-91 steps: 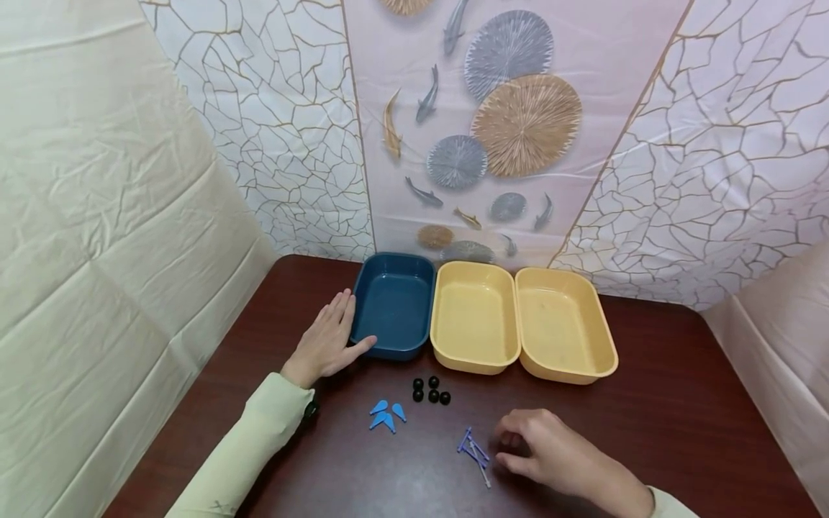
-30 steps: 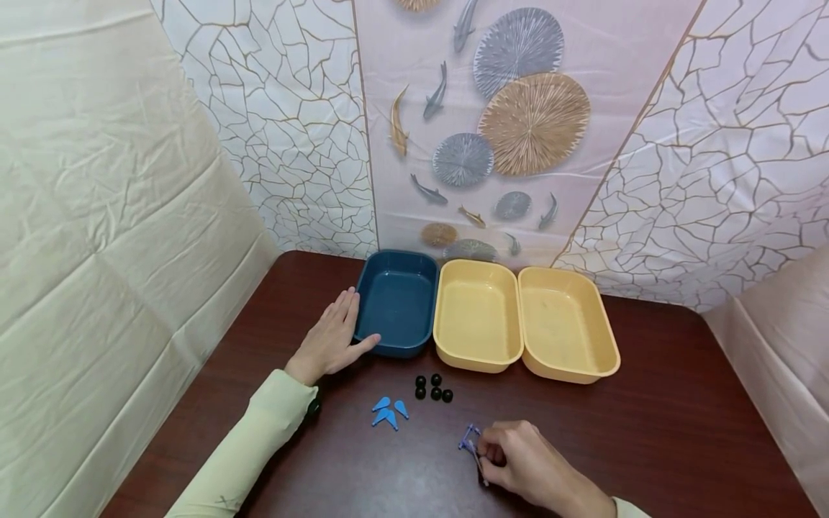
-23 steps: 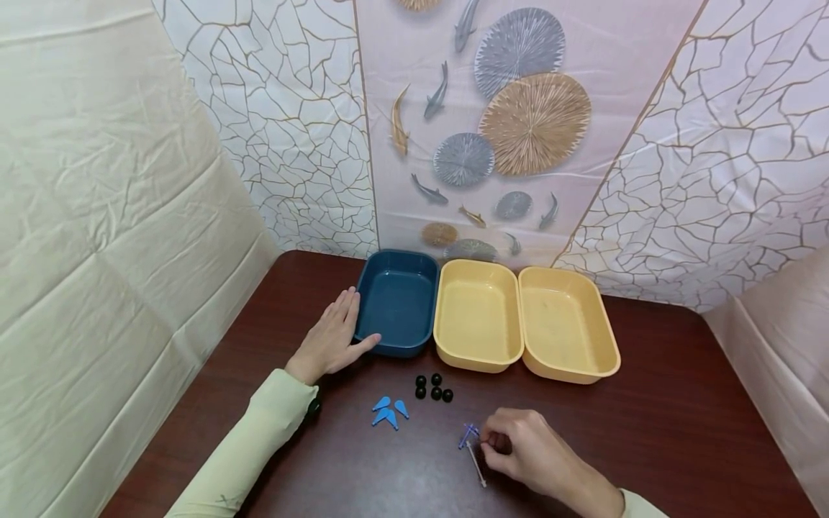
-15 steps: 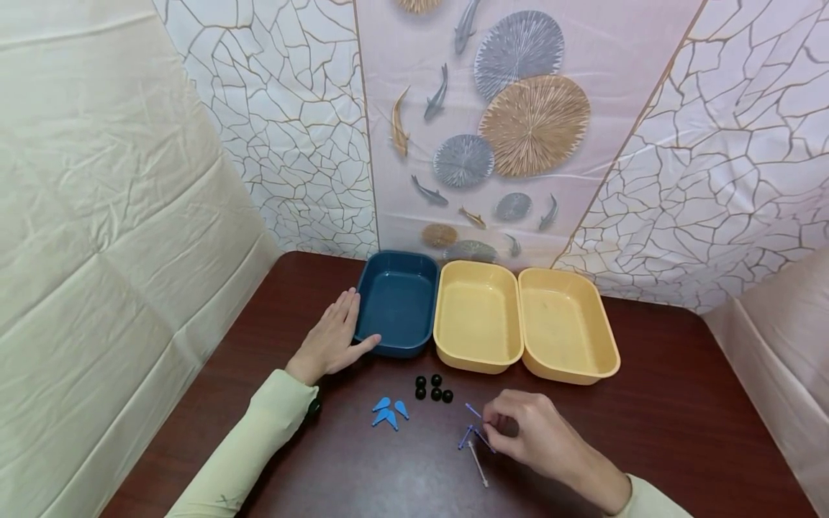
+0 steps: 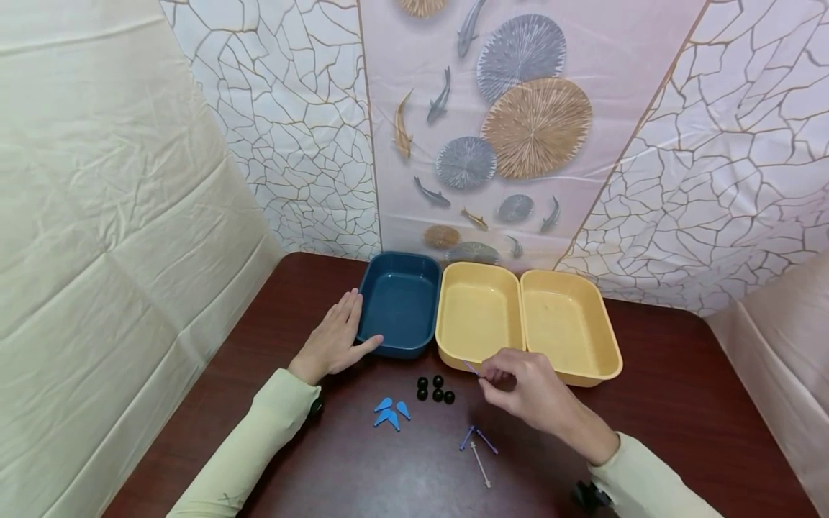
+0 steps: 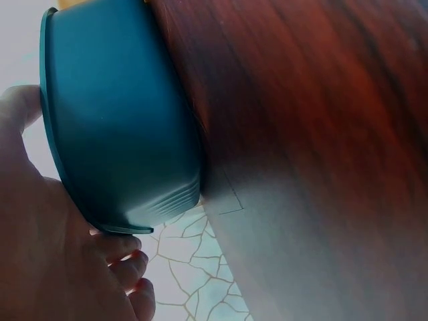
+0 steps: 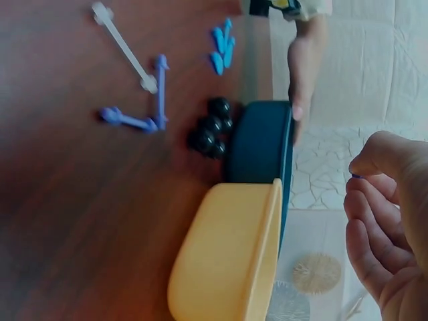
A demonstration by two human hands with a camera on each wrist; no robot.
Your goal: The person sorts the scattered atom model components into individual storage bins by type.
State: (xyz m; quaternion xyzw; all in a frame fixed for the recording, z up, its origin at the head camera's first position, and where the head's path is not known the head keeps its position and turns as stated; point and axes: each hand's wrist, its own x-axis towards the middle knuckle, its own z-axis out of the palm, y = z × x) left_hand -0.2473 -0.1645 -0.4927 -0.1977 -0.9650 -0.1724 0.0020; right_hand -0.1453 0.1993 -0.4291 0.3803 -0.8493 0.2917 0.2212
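My right hand [image 5: 534, 388] pinches a thin purple stick [image 5: 470, 368] between thumb and fingertips. The stick overlaps the front edge of the middle yellow bin [image 5: 453, 360] in the head view; in the right wrist view only a tip of it shows, the rest hidden by the fingers. With fingers spread, my left hand [image 5: 330, 338] rests on the rim of the dark blue bin [image 5: 401, 353]. On the table lie two purple sticks [image 7: 160, 93] and a pale one [image 7: 124, 47], with knobbed ends.
Several round black pieces [image 5: 438, 395] sit in front of the bins. To their left lie several flat blue teardrop-shaped pieces [image 5: 386, 415]. Another yellow bin [image 5: 612, 370] stands at the right of the row. A patterned cloth [image 5: 453, 216] hangs behind the table.
My right hand reached into the stick pile, picked out one purple stick and carried it up toward the middle yellow bin. The remaining sticks lie more spread. The left hand stayed on the blue bin.
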